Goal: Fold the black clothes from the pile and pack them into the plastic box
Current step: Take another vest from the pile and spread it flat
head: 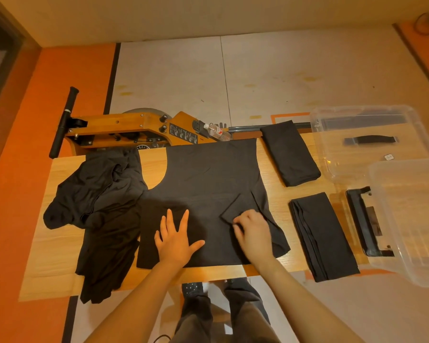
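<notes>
black garment: flat, centre | pile: crumpled, left | folded pieces: right | plastic box: clear, near right

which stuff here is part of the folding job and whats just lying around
Job: spread garment under both hands, left flat, right pinching; pile; two folded pieces; plastic box; lid.
Lying about: water bottle, wooden machine.

A home room: wooden rowing machine beside the table.

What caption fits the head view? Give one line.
Left hand flattens a spread black garment while right hand pinches its folded corner; two folded pieces wait beside the plastic box.
</notes>
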`<action>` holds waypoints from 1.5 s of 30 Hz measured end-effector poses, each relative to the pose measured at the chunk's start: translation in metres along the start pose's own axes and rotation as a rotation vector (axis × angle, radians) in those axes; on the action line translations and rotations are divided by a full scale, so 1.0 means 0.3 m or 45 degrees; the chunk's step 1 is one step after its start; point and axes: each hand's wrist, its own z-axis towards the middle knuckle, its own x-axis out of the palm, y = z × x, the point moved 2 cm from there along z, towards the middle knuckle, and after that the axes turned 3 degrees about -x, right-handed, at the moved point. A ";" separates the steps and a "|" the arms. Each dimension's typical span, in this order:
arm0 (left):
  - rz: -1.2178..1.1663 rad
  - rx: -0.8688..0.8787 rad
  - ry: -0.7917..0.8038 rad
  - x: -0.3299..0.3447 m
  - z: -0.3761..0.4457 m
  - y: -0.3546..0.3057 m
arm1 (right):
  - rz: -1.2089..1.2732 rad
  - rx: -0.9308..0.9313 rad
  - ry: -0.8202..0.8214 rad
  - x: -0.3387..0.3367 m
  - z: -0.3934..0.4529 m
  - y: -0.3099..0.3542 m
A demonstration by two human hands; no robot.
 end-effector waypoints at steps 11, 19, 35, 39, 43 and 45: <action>0.042 0.151 -0.138 -0.030 0.049 -0.071 | -0.105 0.001 0.310 0.013 -0.008 -0.096; 0.123 0.201 0.107 -0.060 0.156 -0.174 | -0.279 0.335 0.153 -0.087 0.020 -0.240; 0.122 0.225 0.055 -0.050 0.121 -0.145 | -0.365 0.222 0.221 -0.060 0.165 -0.203; 0.082 0.211 -0.185 -0.035 0.085 -0.094 | -0.335 -0.178 0.343 -0.028 0.069 -0.145; 0.102 0.125 -0.161 0.007 0.047 0.001 | -0.370 -0.107 0.480 0.020 -0.051 -0.158; 0.075 0.063 -0.100 0.023 0.031 0.034 | -0.391 -0.090 0.509 0.029 -0.085 -0.170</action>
